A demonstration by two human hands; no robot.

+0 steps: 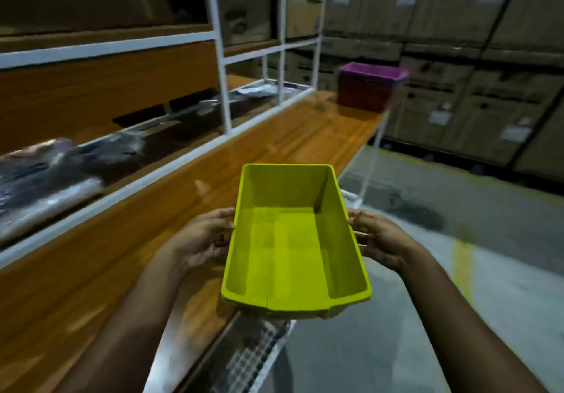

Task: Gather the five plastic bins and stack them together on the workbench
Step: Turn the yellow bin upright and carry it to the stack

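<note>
Here, both forearms reach forward from the bottom of the view, converging on a yellow-green bin [294, 240] held between them. The left hand [201, 240] grasps the bin's left long wall, fingers curled at the outside just under the rim; the right hand [378, 241] grasps the opposite long wall the same way, fingertips at the rim edge. Wrists are roughly level, palms facing each other across the bin.

The bin is open-topped, rectangular, empty — smooth glossy inside, with walls that taper toward the floor. It sits tilted slightly, its near short end lowest in view and showing a stepped lip. It is carried in the air over the front edge of the wooden workbench [274, 148], partly over the bench top and partly over the grey floor [457, 270].

At the far end of the bench stands a stack of bins [369, 87] — a purple one on top, darker reddish ones beneath; how many, the blur does not let me count. It is well apart from the held bin.

A white shelf frame [219, 56] runs along the bench's left side, with plastic-wrapped dark items [61, 166] on its lower level. Cardboard boxes [457, 56] line the back wall.
</note>
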